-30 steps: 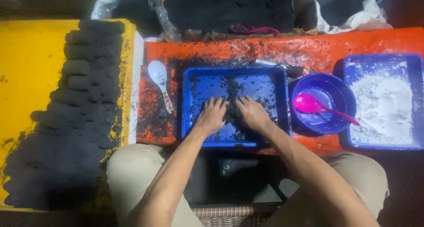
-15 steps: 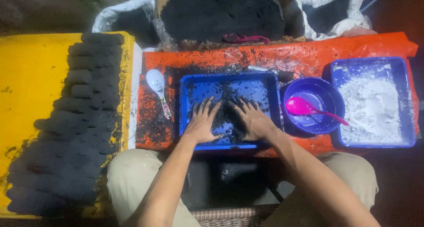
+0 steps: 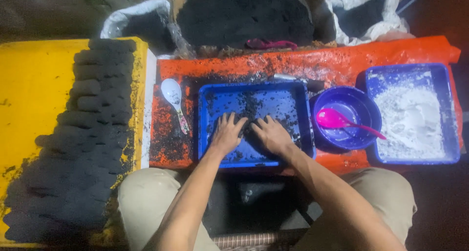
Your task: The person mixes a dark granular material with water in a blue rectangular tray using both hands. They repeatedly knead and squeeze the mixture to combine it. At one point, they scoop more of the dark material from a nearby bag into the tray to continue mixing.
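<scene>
Hands (image 3: pixel 251 134) have drawn closer together over black mix (image 3: pixel 246 109) in blue tray (image 3: pixel 303 129).

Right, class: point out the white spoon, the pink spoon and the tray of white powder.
white spoon (image 3: pixel 172 92), head view, on its bowl.
pink spoon (image 3: pixel 331 118), head view, on its bowl.
tray of white powder (image 3: pixel 442 73), head view, on its blue far right rim.

Both hands, left hand (image 3: pixel 227 133) and right hand (image 3: pixel 271 134), are covering the black material beneath; the yellow sheet (image 3: pixel 29 94) is running off the left edge.
</scene>
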